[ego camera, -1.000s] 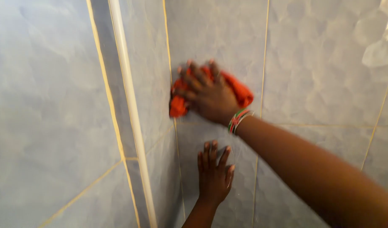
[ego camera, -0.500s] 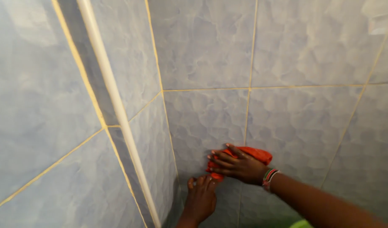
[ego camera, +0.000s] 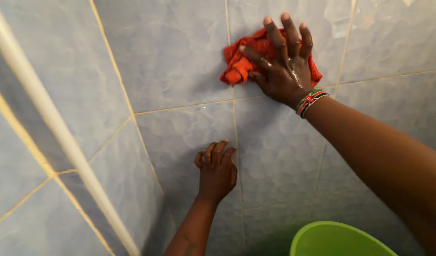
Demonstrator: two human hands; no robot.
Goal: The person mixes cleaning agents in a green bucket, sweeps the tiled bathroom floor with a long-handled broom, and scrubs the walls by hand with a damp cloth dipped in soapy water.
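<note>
My right hand presses an orange-red cloth flat against the blue tiled wall, fingers spread over it; the hand looks wet and a beaded striped bracelet circles the wrist. Lower down, my left hand rests on the wall with its fingers curled, holding nothing, close to a vertical grout line.
A white pipe runs diagonally down the left wall near the corner. The rim of a green plastic bucket shows at the bottom right, below my right arm.
My right hand has slid the cloth back up the wall, from low beside my left hand to well above it. The view has shifted and the green bucket shows more.
</note>
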